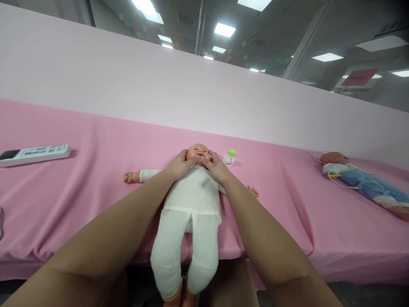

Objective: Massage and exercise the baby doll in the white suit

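Observation:
A baby doll (191,200) in a white suit lies on its back on the pink cloth (79,192), head away from me, legs hanging over the near edge. My left hand (181,165) rests on the left side of the doll's face with the thumb by its chin. My right hand (216,167) touches the right cheek, its thumb by the mouth. Both hands cup the doll's head (198,152) without lifting it.
A small bottle with a green cap (229,157) stands just right of the doll's head. A white remote control (34,154) lies at the far left. A second doll in blue clothes (367,183) lies at the right. A pale pink wall backs the table.

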### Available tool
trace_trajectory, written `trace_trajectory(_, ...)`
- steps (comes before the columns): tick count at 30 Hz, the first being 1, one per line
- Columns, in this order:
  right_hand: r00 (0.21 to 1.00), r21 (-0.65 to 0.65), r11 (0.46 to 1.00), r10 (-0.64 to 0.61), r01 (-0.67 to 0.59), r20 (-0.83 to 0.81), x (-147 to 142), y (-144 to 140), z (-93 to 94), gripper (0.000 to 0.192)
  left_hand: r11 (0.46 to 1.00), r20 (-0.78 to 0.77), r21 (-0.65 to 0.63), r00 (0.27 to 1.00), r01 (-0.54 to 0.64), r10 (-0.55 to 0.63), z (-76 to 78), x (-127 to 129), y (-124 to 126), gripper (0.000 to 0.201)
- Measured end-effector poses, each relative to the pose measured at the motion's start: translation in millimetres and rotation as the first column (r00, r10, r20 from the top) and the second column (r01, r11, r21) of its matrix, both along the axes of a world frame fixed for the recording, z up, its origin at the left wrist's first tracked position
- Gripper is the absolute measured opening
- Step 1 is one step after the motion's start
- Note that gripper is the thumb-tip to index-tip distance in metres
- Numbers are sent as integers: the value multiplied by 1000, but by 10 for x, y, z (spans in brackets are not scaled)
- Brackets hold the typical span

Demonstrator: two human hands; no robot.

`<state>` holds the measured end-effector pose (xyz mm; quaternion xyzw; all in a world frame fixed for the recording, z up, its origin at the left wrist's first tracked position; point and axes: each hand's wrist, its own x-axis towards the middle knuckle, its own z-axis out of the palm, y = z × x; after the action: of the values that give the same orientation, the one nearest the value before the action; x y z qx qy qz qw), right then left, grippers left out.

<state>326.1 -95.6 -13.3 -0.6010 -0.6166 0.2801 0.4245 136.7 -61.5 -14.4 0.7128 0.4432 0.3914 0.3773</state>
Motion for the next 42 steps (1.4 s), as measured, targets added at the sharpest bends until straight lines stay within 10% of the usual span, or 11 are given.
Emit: trace_trajectory(42, 1000, -7, 1000, -16, 16, 2, 12, -5, -12, 88, 1000, -5, -9, 1000, 0, 0, 22, 1, -27, 70)
